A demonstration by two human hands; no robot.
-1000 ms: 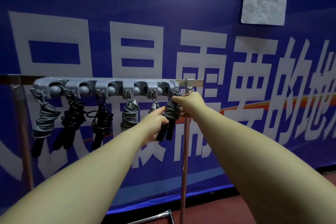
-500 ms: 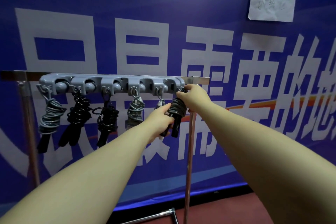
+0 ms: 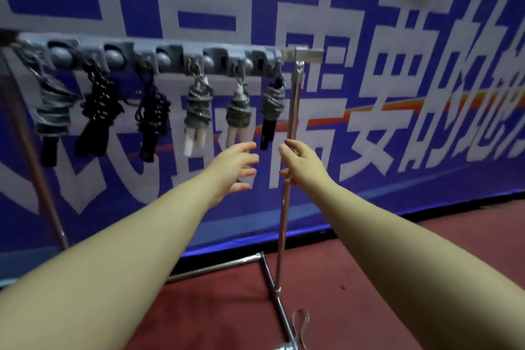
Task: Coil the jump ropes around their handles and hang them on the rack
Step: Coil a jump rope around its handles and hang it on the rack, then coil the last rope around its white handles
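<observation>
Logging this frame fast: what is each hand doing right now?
Left hand: open, fingers spread, holding nothing, below the hung ropes.
Right hand: fingers loosely curled beside the rack's upright pole; whether they hold it cannot be told.

Six coiled jump ropes (image 3: 199,106) hang in a row from the rack (image 3: 159,55), above both hands. The left hand (image 3: 233,167) is below the fifth rope (image 3: 238,111), the right hand (image 3: 302,160) just right of it, before the upright pole (image 3: 294,105). The sixth rope (image 3: 272,105) hangs above the gap between them. A banner (image 3: 397,37) stands behind
</observation>
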